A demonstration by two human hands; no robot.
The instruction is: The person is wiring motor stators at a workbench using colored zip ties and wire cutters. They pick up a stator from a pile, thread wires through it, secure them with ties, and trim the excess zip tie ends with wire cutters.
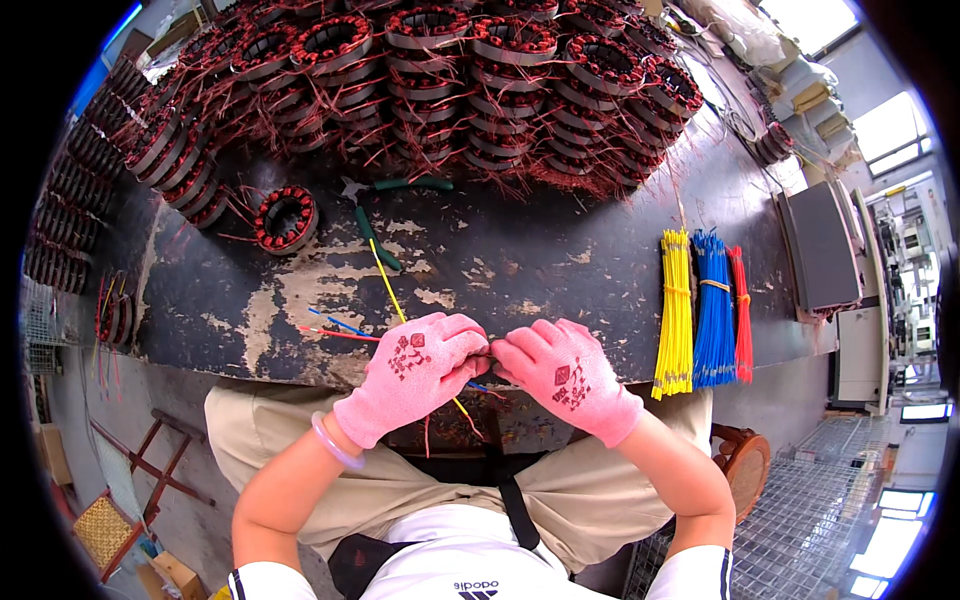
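Both my hands wear pink gloves with dark prints and meet fingertip to fingertip at the bench's front edge. My left hand point(415, 375) is closed on several coloured wires: a yellow wire point(387, 282), a blue wire point(343, 325) and a red wire point(340, 333) stick out past it. Thin wire ends also hang below that hand, over my lap. My right hand point(565, 378) pinches against the left fingertips; what lies between its fingers is small, dark and mostly hidden. Beyond the hands rest green-handled pliers point(364, 225) and a single stator ring point(286, 220) with red windings.
Stacked stators point(425, 90) fill the back of the worn black bench point(480, 240). To the right lie bundles of yellow wires point(676, 310), blue wires point(713, 310) and red wires point(741, 315). A grey box-like panel point(820, 245) stands at the right end. Another stator point(115, 318) sits at the left edge.
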